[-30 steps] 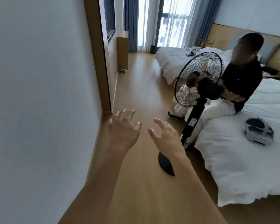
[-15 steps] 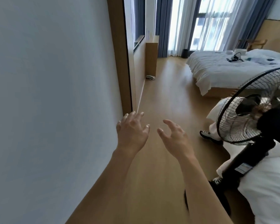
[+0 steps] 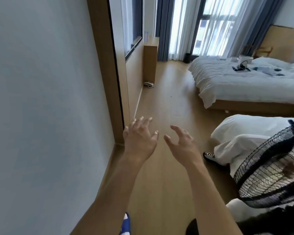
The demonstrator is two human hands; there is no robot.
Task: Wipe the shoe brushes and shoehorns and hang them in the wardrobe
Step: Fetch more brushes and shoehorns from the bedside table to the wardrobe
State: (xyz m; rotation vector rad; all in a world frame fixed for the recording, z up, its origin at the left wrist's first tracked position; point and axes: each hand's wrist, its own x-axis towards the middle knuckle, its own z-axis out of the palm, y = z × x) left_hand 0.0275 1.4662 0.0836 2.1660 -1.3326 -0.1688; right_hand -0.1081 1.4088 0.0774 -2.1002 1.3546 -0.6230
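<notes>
Both bare arms reach out over the wooden floor [image 3: 161, 102]. The left hand [image 3: 139, 138] has its fingers spread wide and grips nothing; it hangs just beside the foot of the wooden door frame [image 3: 107, 72]. The right hand [image 3: 182, 145], further from the frame, has its fingers loosely curled apart, also empty. No shoe brush or shoehorn shows anywhere here. A black fan [image 3: 268, 173] stands well right of the frame, before a white bed [image 3: 244, 82].

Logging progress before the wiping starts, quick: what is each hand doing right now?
Left hand: open, fingers spread, holding nothing.
Right hand: open, fingers loosely curled, holding nothing.
</notes>
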